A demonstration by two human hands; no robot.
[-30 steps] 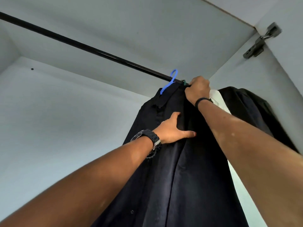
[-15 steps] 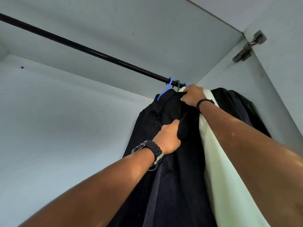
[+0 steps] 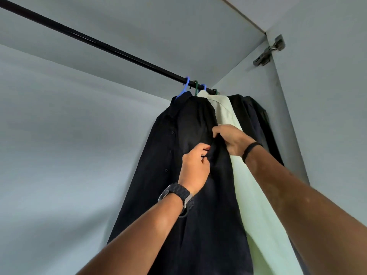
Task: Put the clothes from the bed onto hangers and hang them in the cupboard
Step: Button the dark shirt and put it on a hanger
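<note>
A black shirt (image 3: 174, 147) hangs from a blue hanger (image 3: 184, 88) on the black cupboard rail (image 3: 99, 42). My left hand (image 3: 195, 167) pinches a fold of its fabric near the shoulder seam. Just above and to the right, my right hand (image 3: 230, 138) grips the same fold. To the right hangs a pale green shirt (image 3: 254, 195), with a green hanger hook (image 3: 196, 87) and a second blue hook (image 3: 203, 87) on the rail above it. More dark clothes (image 3: 256, 120) hang behind it against the side wall.
The cupboard's back wall (image 3: 69, 145) is pale grey, and the rail runs bare to the upper left. A metal door hinge (image 3: 268, 51) sits on the right side panel at the top. The ceiling panel lies close above the rail.
My right hand has dropped from the hanger hooks at the rail down to the black shirt's shoulder. My left hand has shifted up and now pinches the fabric. The green shirt shows more.
</note>
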